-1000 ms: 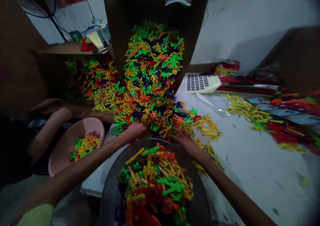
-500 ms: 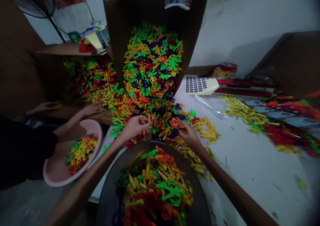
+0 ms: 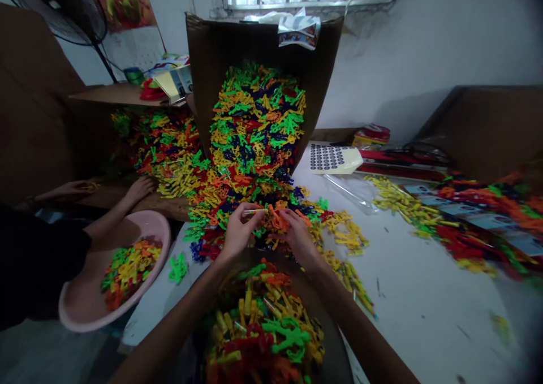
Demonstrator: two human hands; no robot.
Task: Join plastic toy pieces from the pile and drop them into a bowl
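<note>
Head view looks down on two bare hands held close together, just apart, over the foot of a great spill of bright plastic pieces. The left hand (image 3: 240,231) pinches a thin yellow stick piece (image 3: 254,211), and the right hand (image 3: 299,238) rests its fingers on orange figure-shaped pieces (image 3: 278,220), though whether it grips them cannot be told. At the bottom centre of the frame, a round dark basin (image 3: 333,344) carries a sizeable multicoloured mound (image 3: 263,327), so a good share is gathered there. Far more lies ungathered: a tall heap of green, yellow, red and navy pieces (image 3: 258,124) fills a brown cardboard box (image 3: 322,73) tipped at the top centre and pours onto the white worktop (image 3: 424,293). At the left of the frame, a co-worker's hand (image 3: 139,189) sits above a pink plastic basin (image 3: 72,316) holding a smaller mixed pile (image 3: 129,271). Toward the right edge, a strip of yellow pieces (image 3: 399,197) and a red-orange pile (image 3: 479,225) lie apart from the main spill
</note>
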